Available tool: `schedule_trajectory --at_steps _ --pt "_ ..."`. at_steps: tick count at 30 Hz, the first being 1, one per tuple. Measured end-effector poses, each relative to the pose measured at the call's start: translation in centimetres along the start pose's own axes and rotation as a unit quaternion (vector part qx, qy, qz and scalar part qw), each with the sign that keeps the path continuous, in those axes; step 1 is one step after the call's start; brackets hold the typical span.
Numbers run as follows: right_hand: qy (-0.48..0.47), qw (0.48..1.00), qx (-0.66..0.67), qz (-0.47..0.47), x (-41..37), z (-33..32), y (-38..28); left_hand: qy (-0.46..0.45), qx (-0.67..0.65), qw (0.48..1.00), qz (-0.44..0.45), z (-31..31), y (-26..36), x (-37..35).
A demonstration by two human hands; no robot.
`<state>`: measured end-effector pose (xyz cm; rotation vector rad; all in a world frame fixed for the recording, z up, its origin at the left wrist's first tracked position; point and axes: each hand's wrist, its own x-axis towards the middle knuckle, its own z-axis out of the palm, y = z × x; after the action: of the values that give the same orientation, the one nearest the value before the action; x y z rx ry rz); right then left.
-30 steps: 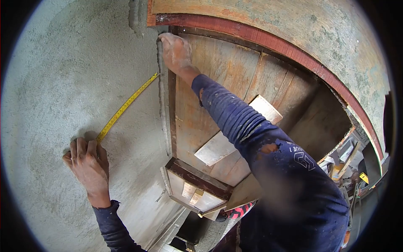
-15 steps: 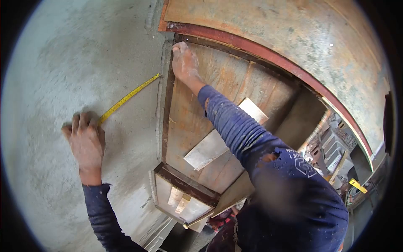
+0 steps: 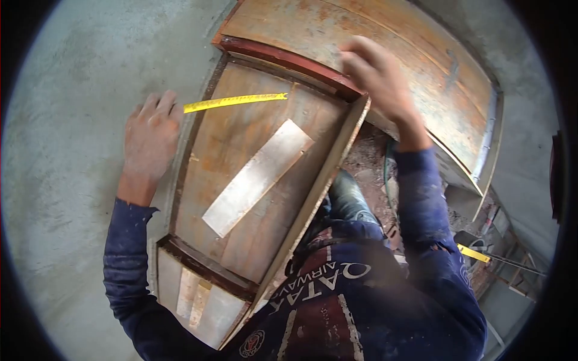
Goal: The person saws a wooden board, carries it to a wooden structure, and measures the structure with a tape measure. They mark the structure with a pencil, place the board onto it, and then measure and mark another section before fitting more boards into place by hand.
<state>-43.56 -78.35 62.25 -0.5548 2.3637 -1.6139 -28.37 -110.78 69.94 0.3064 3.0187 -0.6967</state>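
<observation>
My left hand (image 3: 152, 139) is closed at the grey plaster wall (image 3: 72, 120), its fingers on a yellow tape measure (image 3: 235, 101). The blade runs rightward, its free end over the recessed wooden panel (image 3: 211, 150). Blurred by motion, my right hand (image 3: 379, 78) is raised near the red-brown edge strip (image 3: 283, 57), fingers curled; whether anything is in them cannot be made out. A pale flat board (image 3: 257, 178) lies diagonally on the panel, touched by neither hand.
A large stained wooden panel (image 3: 421, 78) spans the upper right. A thin upright board edge (image 3: 313, 207) borders the recess. Lower left is a smaller framed compartment (image 3: 226, 310) with pale strips. At the right, a yellow object (image 3: 473, 253) sits by my right sleeve.
My right hand has left the recess's upper left corner and moved right. My left hand has moved up and right, and the tape's end now reaches over the panel. The view has shifted.
</observation>
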Motion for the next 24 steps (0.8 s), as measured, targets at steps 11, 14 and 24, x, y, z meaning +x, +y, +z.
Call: schedule_trajectory --at_steps 11,14,24 --pt "0.174 0.946 0.115 0.246 -13.0 -11.5 11.1 0.045 0.017 0.991 0.128 0.1 7.9 4.4" --pt "0.130 0.955 0.105 0.244 -11.3 -10.8 11.0 0.045 0.006 0.987 0.154 -0.2 9.6 6.7" --pt "-0.169 0.972 -0.007 0.165 3.2 -9.5 7.6 0.021 -0.010 0.985 0.170 0.2 11.6 12.7"
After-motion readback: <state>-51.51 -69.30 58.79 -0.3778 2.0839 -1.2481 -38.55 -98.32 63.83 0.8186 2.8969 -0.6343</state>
